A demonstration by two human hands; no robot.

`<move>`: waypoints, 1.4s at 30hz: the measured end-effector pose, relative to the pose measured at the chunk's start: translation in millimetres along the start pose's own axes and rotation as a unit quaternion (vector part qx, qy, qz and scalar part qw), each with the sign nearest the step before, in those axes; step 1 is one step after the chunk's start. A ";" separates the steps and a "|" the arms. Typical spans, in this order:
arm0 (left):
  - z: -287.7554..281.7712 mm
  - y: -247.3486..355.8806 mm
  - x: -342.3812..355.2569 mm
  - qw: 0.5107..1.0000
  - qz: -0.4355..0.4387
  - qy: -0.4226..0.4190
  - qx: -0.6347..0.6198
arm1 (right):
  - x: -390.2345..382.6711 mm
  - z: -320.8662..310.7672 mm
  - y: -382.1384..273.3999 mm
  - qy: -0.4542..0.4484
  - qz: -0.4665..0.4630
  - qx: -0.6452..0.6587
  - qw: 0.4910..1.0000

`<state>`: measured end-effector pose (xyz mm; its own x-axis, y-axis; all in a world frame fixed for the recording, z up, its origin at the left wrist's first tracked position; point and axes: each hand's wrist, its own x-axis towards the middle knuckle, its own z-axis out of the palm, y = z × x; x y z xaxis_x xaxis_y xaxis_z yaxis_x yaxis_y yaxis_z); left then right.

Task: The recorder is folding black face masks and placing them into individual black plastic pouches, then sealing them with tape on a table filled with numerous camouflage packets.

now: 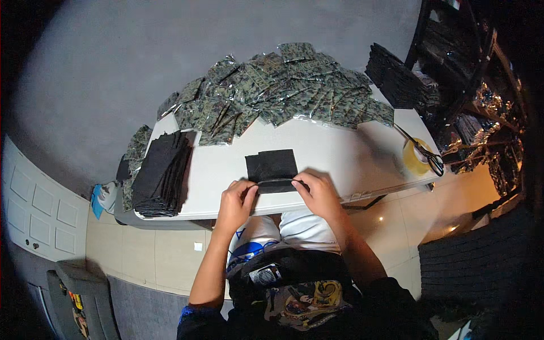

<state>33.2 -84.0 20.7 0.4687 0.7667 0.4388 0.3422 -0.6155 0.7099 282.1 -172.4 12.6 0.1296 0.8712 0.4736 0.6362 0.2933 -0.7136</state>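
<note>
A black folded cloth (272, 164) lies on the white table in front of me, close to its near edge. My left hand (237, 201) pinches the near left corner of the cloth between thumb and fingers. At the near right corner, my right hand (317, 192) grips the same edge. Between the two hands the near edge is lifted slightly and bows in a curve. The far part of the cloth rests flat on the table.
Camouflage-patterned packets in clear plastic (266, 85) are heaped along the table's (221, 181) far side. A stack of black cloths (161, 173) stands at left, another black stack (394, 76) at far right. Scissors (422, 150) and a yellow tape roll (415, 156) lie at the right end.
</note>
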 end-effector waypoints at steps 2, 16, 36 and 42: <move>3.3 0.3 4.3 0.997 -0.073 0.019 -0.011 | 8.2 1.6 -1.7 -0.009 0.013 -0.008 1.000; 31.4 -14.9 10.4 0.981 -0.045 0.116 0.150 | 29.1 16.9 1.2 -0.021 0.001 -0.166 0.986; 25.3 0.4 26.0 0.954 -0.109 0.038 0.276 | 28.6 26.0 1.8 0.027 0.019 -0.223 0.974; 17.8 25.5 13.2 0.964 -0.106 0.117 0.216 | 26.0 27.1 6.2 0.024 0.034 -0.229 0.973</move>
<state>62.6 -92.8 34.8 0.1729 0.8725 0.4569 0.7402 -0.4211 0.5241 268.8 -137.3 6.5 0.2109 0.8600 0.4646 0.8958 0.0202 -0.4440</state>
